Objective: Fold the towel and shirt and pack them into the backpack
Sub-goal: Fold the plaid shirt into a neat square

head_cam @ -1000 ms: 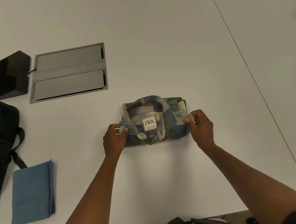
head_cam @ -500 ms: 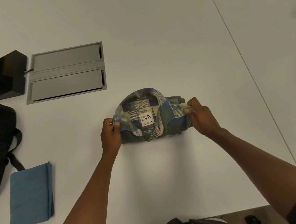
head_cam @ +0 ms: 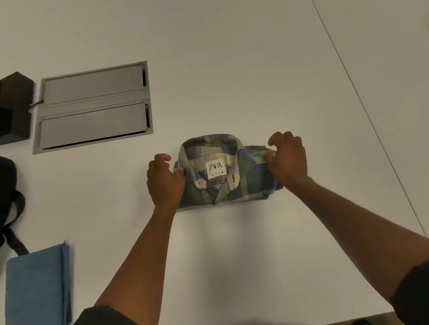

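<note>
View: a single head-worn wide-angle camera; no second view is supplied, so no overlap is recorded. Position: above the near edge of the white table (head_cam: 224, 56), looking forward and steeply down. Range: close; both forearms are seen entering from the bottom of the frame and the near edge of the table is cut at the lower right. Coverage: the table is shown from its near edge outward; its left part is framed as far as a grey recessed panel (head_cam: 92, 106), and a seam line is crossed diagonally at the right. Far edge: not included.
</note>
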Demonstrator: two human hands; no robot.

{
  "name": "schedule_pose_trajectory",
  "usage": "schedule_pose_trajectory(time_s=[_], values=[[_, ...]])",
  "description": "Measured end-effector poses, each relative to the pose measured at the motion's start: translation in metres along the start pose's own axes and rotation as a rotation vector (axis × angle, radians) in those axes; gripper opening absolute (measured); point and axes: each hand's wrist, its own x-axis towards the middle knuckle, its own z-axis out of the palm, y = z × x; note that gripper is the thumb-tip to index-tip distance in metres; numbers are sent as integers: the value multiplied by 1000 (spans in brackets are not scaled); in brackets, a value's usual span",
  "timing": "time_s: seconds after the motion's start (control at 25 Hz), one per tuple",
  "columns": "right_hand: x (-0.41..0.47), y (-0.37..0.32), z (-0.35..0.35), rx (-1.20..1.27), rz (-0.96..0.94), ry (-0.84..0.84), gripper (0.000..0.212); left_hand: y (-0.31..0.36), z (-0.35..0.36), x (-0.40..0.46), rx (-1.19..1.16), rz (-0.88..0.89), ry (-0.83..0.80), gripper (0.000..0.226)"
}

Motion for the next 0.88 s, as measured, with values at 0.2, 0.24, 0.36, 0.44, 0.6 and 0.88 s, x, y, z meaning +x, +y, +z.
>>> schedule_pose_trajectory(time_s=[0.2, 0.24, 0.36, 0.44, 0.6, 0.88], values=[[-30, -38, 10, 91, -91, -41, 22, 26, 7, -26, -24, 58, 142, 20], [-35, -44, 12, 69, -92, -108, 30, 27, 8, -29, -28, 47, 113, 26], [-36, -54, 15, 78, -50, -216, 37, 24, 9, -29, 23, -25, 14, 33], [-31, -58, 13, 226, 26, -239, 25, 26, 8, -26, -44, -21, -18, 28], [-18, -67, 7, 803, 385, -282, 19, 34, 8, -15, -394, -183, -39, 24], [-12, -53, 12, 938, 396, -93, 30, 36, 5, -4, -633, -208, -26, 8]])
